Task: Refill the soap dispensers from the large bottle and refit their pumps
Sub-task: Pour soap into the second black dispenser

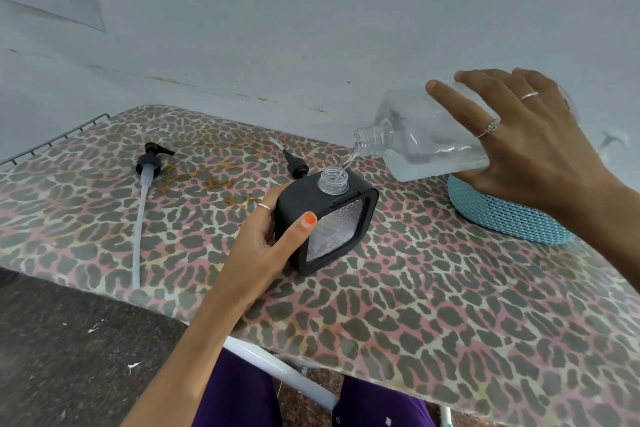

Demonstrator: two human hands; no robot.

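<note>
Right hand [530, 135] is gripping one large clear plastic bottle [422, 139], pouring into one black square dispenser [325, 218] mid-worktop, left hand [266, 239] clasping it; two black pumps [149, 163] [296, 166] lying near far edge.

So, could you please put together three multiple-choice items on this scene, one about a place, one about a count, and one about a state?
1. Where does the long-tubed pump lie?
A. On the board, left of the dispenser
B. Inside the teal basket
C. Screwed onto the dispenser

2. How many pumps lie loose on the ironing board?
A. One
B. Two
C. Four

3. What state is the large clear bottle in?
A. Upright and capped
B. Lying flat on the board
C. Tilted, pouring a thin stream

Answers:
1 A: the pump rests on the cover, left of the black dispenser that the left hand steadies.
2 B: a second pump lies just behind the dispenser.
3 C: the right hand tips the bottle, and liquid runs into the dispenser's open neck, beside the teal basket.
</note>
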